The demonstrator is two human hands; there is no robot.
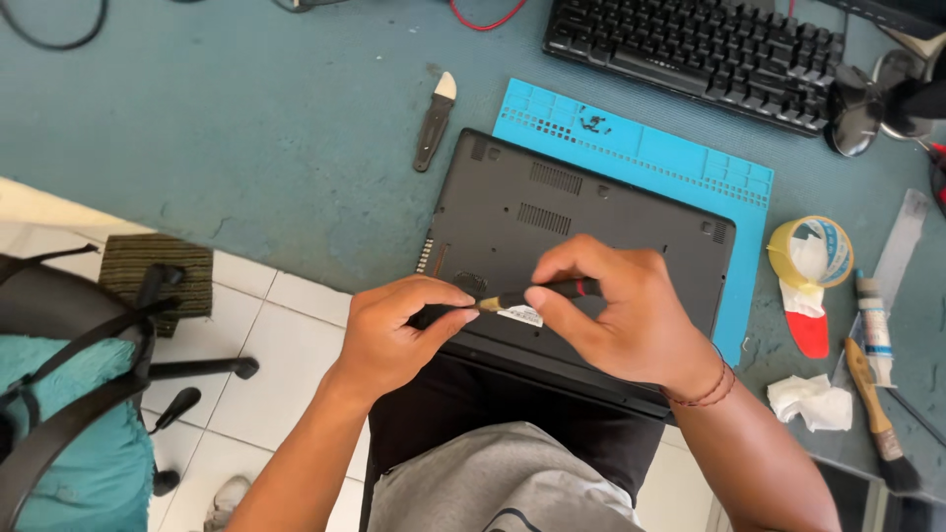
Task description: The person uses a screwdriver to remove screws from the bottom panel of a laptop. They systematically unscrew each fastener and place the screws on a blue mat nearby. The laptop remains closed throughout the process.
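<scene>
1. Hands are seen at frame centre: the left hand (394,330) is pinched on the tip end of a screwdriver (537,295), and the right hand (616,315) is closed around its handle.
2. An upturned laptop (591,212) is laid beneath, its bottom cover not yet lifted.
3. Loose screws (594,123) are gathered on the blue mat (690,163), upper centre.

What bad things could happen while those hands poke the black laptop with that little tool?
The dark upturned laptop overhangs the table edge toward the lap, so it might slide off. The slim black screwdriver, pinched by the left hand and right hand, could slip and scratch it. The tiny black screws on the blue mat could scatter.
</scene>
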